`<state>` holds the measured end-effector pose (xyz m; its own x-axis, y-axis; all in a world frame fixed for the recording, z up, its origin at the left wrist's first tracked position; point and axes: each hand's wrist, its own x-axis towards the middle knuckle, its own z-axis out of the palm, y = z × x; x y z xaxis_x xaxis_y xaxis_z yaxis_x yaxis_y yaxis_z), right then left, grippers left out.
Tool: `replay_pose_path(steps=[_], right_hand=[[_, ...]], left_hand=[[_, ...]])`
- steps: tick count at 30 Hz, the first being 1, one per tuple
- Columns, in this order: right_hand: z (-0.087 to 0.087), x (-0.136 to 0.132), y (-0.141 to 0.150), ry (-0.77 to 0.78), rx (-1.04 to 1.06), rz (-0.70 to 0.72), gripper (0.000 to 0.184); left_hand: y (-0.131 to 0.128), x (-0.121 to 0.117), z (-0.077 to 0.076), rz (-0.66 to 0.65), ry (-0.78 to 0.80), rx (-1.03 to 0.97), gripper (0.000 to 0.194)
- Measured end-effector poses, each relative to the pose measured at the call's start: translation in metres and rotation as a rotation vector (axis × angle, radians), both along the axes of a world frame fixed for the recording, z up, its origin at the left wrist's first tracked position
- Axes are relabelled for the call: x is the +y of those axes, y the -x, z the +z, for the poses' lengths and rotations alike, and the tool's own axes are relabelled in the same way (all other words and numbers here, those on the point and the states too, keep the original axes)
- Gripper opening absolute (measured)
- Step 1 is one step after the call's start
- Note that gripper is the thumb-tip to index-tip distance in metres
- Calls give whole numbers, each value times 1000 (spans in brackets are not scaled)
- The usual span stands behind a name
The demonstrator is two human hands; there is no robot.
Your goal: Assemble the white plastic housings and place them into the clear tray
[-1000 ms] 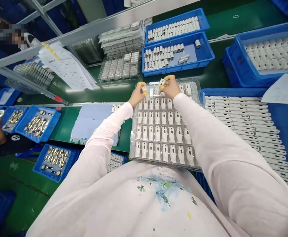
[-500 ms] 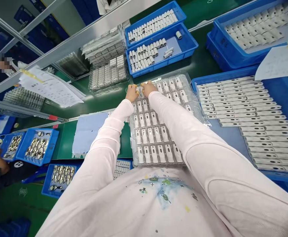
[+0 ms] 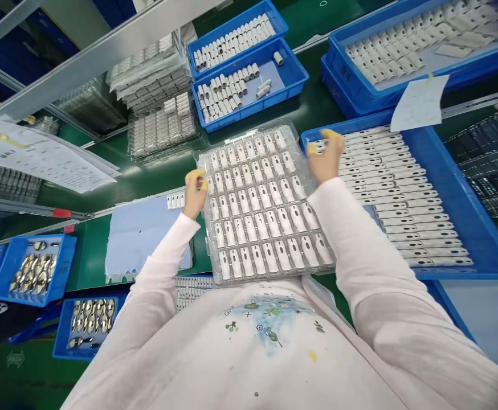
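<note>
A clear plastic blister tray [image 3: 249, 215], its rows filled with white tubular parts that each have a dark oval hole, lies in front of my body. My left hand [image 3: 195, 193] is at the tray's upper left edge, fingers bent and a little apart; whether the fingertips touch the rim cannot be made out. My right hand [image 3: 326, 158] hovers just beyond the tray's right edge, near the corner of a blue bin, with thumb and fingers apart and nothing between them. Yellow covers sit on fingertips of both hands.
Right of the tray, the blue bin [image 3: 480, 205] holds rows of long white parts. Two blue bins [image 3: 253, 111] of short white tubes stand behind. Stacked clear trays [image 3: 163, 128] are at back left. A light blue sheet [image 3: 142, 239] lies left; bins of spoon-like metal pieces [image 3: 90, 319] sit lower.
My hands have left the tray's far edge and spread apart, the left to the left edge, the right past the right edge. The filled rows are now uncovered. The view has shifted right.
</note>
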<state>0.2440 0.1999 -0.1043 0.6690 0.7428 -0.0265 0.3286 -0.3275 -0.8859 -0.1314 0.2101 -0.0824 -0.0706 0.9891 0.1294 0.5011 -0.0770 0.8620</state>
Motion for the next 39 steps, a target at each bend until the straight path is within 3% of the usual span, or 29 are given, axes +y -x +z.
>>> replay_pose_path(steps=[2, 4, 8, 14, 21, 26, 27, 30, 32, 35, 39], right_hand=[[-14, -39, -49, 123, 38, -152, 38], [-29, -76, -80, 243, 78, -269, 34], [-61, -124, -95, 337, 148, -358, 37], [-89, -133, -88, 261, 164, -452, 39], [-79, -134, -71, 49, 219, -380, 33], [-47, -115, -63, -127, 303, -252, 13], [-36, -110, -60, -176, 315, -229, 16], [10, -107, -41, -346, 346, -111, 49], [48, -121, -18, -476, 374, 79, 61], [105, -159, 22, -761, 407, 589, 68], [155, -202, 60, -796, 445, 750, 77]], left_hand=[[13, -38, -2, 20, -22, -62, 21], [21, -72, -7, 57, -34, -122, 17], [19, -122, -18, 131, -40, -225, 24], [-6, -173, -22, 187, -38, -317, 32], [-39, -200, 2, 82, -72, -376, 26], [-73, -208, 20, -58, -63, -398, 27], [-80, -209, 24, -99, -56, -404, 26], [-102, -211, 38, -261, -52, -423, 23], [-115, -209, 52, -371, -80, -402, 26], [-128, -206, 76, -493, -167, -321, 38], [-131, -208, 105, -578, -412, -236, 41]])
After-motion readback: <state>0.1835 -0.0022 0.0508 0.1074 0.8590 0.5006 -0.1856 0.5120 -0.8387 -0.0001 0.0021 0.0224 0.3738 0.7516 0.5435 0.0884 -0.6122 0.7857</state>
